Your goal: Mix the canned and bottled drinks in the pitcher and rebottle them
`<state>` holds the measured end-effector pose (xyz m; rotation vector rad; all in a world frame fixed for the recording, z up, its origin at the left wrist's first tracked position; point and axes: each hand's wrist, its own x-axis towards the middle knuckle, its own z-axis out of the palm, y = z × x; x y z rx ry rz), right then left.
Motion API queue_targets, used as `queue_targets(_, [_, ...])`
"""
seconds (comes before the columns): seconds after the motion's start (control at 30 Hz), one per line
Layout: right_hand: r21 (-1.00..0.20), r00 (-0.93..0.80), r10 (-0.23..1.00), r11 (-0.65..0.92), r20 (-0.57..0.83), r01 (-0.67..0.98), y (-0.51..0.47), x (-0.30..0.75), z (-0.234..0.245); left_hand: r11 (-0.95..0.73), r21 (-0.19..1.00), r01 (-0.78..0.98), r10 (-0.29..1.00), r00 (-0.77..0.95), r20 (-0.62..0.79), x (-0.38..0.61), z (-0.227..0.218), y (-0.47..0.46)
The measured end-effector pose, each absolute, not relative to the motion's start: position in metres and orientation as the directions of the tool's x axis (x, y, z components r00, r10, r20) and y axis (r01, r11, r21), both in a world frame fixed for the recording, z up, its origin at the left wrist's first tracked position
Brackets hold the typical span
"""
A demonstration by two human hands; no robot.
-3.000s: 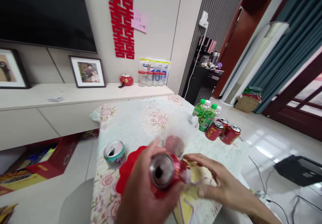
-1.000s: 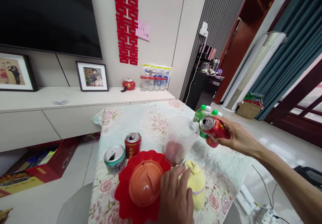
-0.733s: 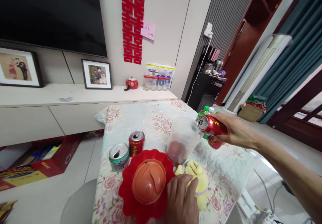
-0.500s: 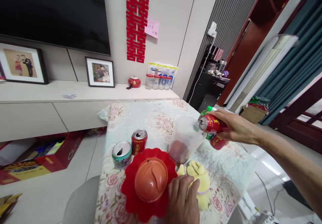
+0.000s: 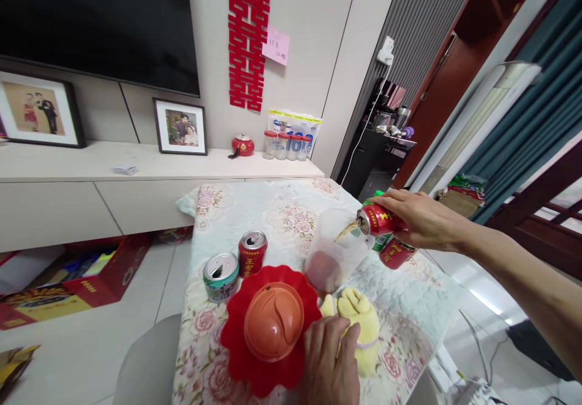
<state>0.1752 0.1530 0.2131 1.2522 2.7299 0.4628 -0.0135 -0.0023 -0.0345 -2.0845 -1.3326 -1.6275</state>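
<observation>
My right hand [image 5: 425,217] is wrapped round a red drink can [image 5: 376,219], tilted with its opening over the rim of a translucent plastic pitcher [image 5: 334,235]. A thin amber stream runs from the can into it, and a reddish-brown colour shows low inside. Resting between the scalloped red dish [image 5: 245,374] and a folded yellow cloth [image 5: 366,332], my left hand [image 5: 330,359] has its fingers extended and slightly bent. An orange domed lid-like piece [image 5: 273,320] sits in the dish.
An opened red can [image 5: 253,252] and an opened green-and-silver can [image 5: 220,276] stand left of the pitcher. Behind my right hand are another red can [image 5: 396,253] and a green-capped bottle [image 5: 378,194], partly hidden. A floral tablecloth [image 5: 254,205] covers the table.
Amber liquid now streams from the can, where none showed before. My right hand has shifted slightly left, bringing the can further over the pitcher. My left hand stays in place.
</observation>
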Motion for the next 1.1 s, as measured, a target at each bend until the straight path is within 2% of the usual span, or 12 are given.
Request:
queue_targets(0.37, [0.471, -0.646, 0.763, 0.563, 0.019, 0.679, 0.156, 0.168, 0.215, -0.578, 0.377, 0.724, 0.535, -0.013, 0.845, -0.015, -0.036, -0.002])
queue_targets(0.67, [0.538, -0.726, 0.683, 0.584, 0.079, 0.608, 0.157, 0.162, 0.211, -0.566, 0.396, 0.723, 0.569, -0.004, 0.822, -0.014, -0.04, -0.004])
queue_targets(0.9, [0.497, -0.752, 0.643, 0.608, 0.149, 0.619, 0.156, 0.158, 0.207, -0.566, 0.403, 0.719, 0.571, -0.01, 0.821, -0.013, -0.042, -0.005])
queue_targets(1.1, [0.512, -0.765, 0.625, 0.612, 0.153, 0.603, 0.151, 0.153, 0.208, -0.561, 0.406, 0.722, 0.584, -0.002, 0.812, -0.012, -0.044, -0.006])
